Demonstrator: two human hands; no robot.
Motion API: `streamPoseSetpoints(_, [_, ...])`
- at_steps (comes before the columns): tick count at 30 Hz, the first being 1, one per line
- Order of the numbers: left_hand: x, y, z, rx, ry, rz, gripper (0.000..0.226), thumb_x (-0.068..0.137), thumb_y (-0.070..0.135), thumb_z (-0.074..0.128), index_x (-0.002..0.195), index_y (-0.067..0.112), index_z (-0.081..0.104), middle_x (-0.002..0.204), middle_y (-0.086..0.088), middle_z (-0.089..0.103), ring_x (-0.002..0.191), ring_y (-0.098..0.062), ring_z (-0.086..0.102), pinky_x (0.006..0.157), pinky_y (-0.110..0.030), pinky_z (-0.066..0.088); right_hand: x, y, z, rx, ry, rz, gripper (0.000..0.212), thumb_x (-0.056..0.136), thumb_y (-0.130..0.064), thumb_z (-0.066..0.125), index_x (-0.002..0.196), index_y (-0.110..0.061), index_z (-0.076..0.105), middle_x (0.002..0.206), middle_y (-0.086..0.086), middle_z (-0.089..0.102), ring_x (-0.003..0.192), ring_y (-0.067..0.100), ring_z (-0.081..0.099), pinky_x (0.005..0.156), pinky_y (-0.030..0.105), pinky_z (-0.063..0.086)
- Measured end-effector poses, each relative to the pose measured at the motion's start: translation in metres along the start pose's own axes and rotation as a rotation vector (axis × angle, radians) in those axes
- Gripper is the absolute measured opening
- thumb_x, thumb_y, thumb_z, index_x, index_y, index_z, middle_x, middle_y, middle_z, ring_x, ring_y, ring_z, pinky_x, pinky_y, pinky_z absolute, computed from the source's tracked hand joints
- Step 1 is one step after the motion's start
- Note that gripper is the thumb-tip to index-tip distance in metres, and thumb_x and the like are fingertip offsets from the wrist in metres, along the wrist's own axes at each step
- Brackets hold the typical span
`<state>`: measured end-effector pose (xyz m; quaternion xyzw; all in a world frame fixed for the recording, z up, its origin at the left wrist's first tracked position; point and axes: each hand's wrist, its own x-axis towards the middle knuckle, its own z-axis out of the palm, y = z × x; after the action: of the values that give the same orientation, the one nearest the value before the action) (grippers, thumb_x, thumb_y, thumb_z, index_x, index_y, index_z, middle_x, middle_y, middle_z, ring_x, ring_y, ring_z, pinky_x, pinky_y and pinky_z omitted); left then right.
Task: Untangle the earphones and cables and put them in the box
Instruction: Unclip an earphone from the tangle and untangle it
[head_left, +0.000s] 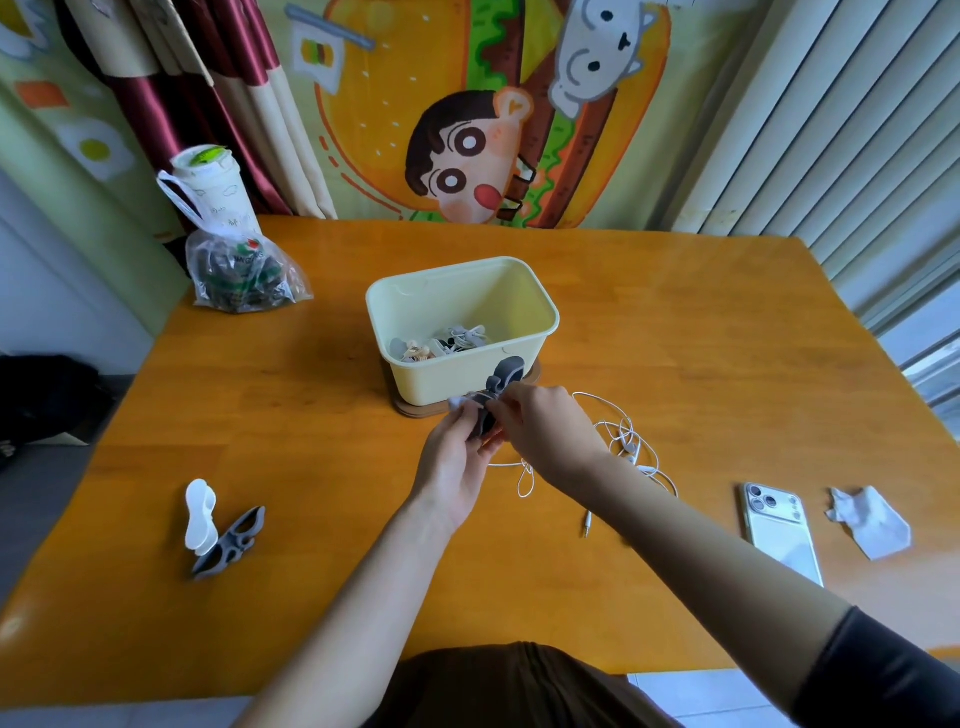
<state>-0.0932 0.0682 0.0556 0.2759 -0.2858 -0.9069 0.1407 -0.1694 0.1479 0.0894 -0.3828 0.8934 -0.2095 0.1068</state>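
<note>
Sits at an orange wooden table (311, 467), both forearms reaching out over it. Grips with the left hand (457, 457) the lower part of a dark grey flat rubber cable winder (500, 376), palm up and fingers curled round it. Pinches with the right hand (540, 431), fingertips pressed together, the cord of a pair of white wired earphones (631, 441) where a few white turns cross the winder's middle. Holds the winder upright above the table, just near of a pale yellow rectangular plastic box (441, 379), its top overlapping the box's near wall in view.

Leaves the rest of the earphone cord lying in a loose tangle on the table right of the hands, with the metal jack plug (587, 527) at its near end. Keeps in the box several small wound cable bundles (457, 338), white and dark. Rests the box on a brown wooden base (415, 408).

Has on the near left a white flat winder (200, 514) touching a second dark grey winder (231, 540). Has on the far left a clear plastic bag (244, 275) with dark contents and a white lidded cup (213, 187). Has on the near right a white smartphone (779, 530), face down, just beside a crumpled white tissue (867, 519).
</note>
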Motion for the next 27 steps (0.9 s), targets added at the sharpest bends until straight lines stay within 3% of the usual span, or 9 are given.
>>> streamPoseSetpoints(4, [-0.0009, 0.0029, 0.0004, -0.039, -0.001, 0.019, 0.026, 0.101, 0.014, 0.039, 0.114, 0.0, 0.057, 0.109, -0.013, 0.068, 0.104, -0.02, 0.064, 0.082, -0.028, 0.054, -0.001, -0.0013, -0.0025, -0.015, 0.022, -0.02, 0.031, 0.098, -0.028, 0.044, 0.074, -0.01, 0.051, 0.072, 0.012, 0.059, 0.062, 0.031, 0.053, 0.056, 0.039, 0.044])
streamPoseSetpoints(8, [-0.0008, 0.0046, 0.003, -0.067, 0.009, 0.058, 0.023, 0.1, 0.009, 0.039, 0.107, -0.001, 0.058, 0.106, -0.015, 0.066, 0.102, -0.021, 0.063, 0.09, -0.029, 0.051, -0.0012, -0.0014, -0.0012, -0.006, 0.048, -0.033, 0.031, 0.099, -0.028, 0.041, 0.082, -0.006, 0.054, 0.074, 0.015, 0.063, 0.064, 0.035, 0.057, 0.057, 0.044, 0.048])
streamPoseSetpoints(12, [-0.0005, 0.0069, 0.004, -0.071, 0.021, 0.064, 0.023, 0.101, 0.009, 0.038, 0.103, -0.001, 0.059, 0.1, -0.013, 0.068, 0.097, -0.019, 0.066, 0.079, -0.026, 0.054, -0.0025, -0.0019, -0.0002, -0.049, 0.058, -0.074, 0.03, 0.1, -0.029, 0.04, 0.085, -0.006, 0.053, 0.074, 0.014, 0.062, 0.062, 0.033, 0.056, 0.052, 0.04, 0.044])
streamPoseSetpoints(16, [0.0001, 0.0058, 0.0027, -0.062, 0.057, 0.083, 0.021, 0.101, 0.007, 0.039, 0.111, 0.001, 0.057, 0.104, -0.012, 0.068, 0.098, -0.019, 0.066, 0.072, -0.025, 0.056, -0.0035, -0.0018, -0.0004, -0.107, 0.046, -0.098, 0.03, 0.1, -0.03, 0.04, 0.087, -0.006, 0.054, 0.077, 0.013, 0.063, 0.066, 0.033, 0.058, 0.052, 0.036, 0.04])
streamPoseSetpoints(24, [0.0005, 0.0074, -0.001, 0.005, 0.031, 0.096, 0.023, 0.101, 0.011, 0.041, 0.104, 0.002, 0.063, 0.091, -0.009, 0.074, 0.085, -0.017, 0.071, 0.067, -0.025, 0.057, -0.0041, -0.0034, -0.0019, -0.162, 0.022, -0.102, 0.029, 0.1, -0.032, 0.038, 0.094, -0.008, 0.054, 0.082, 0.012, 0.064, 0.07, 0.032, 0.06, 0.057, 0.039, 0.047])
streamPoseSetpoints(27, [0.0012, 0.0076, -0.0015, 0.079, 0.059, 0.091, 0.023, 0.1, 0.015, 0.044, 0.1, 0.003, 0.064, 0.091, -0.009, 0.073, 0.087, -0.019, 0.07, 0.069, -0.026, 0.057, -0.0043, -0.006, -0.0036, -0.181, 0.007, -0.086, 0.026, 0.101, -0.03, 0.037, 0.092, -0.009, 0.051, 0.079, 0.01, 0.061, 0.065, 0.031, 0.055, 0.05, 0.033, 0.037])
